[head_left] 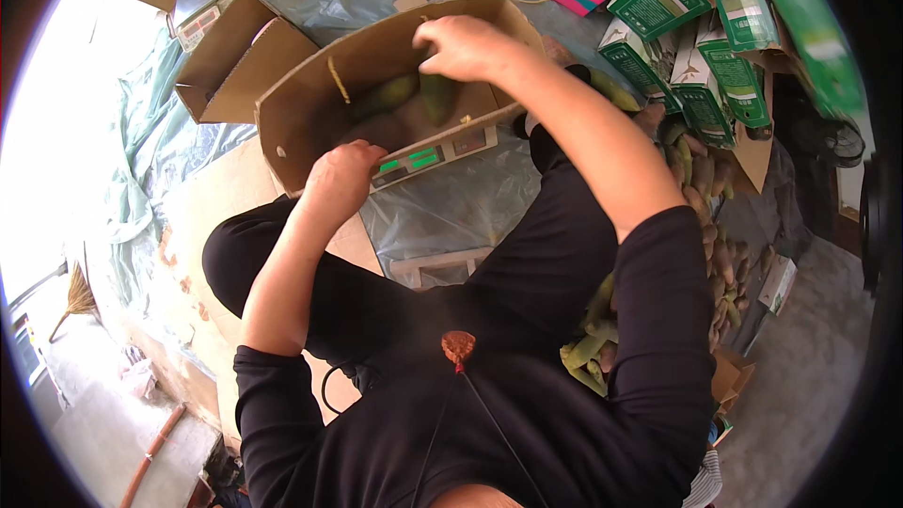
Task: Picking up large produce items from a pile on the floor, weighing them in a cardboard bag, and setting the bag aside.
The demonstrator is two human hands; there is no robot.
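The large open box [296, 127] is matt brown cardboard with smooth walls, and the yellow cord [339, 80] against its inner face looks twisted and fibrous. Inside the box, the green produce [435, 99] has smooth skin with a soft sheen. Under the box's near edge, the scale [473, 142] shows a hard, smooth, plastic-looking panel. On the near and far sides of the box spreads glossy, wrinkled, translucent plastic sheeting [433, 226]. Black trousers [555, 226], also nearer than the box, are matt cloth. Left of the box, a smaller carton [245, 71] is matt cardboard. Right of the box, printed cartons [658, 0] look like smooth coated card.
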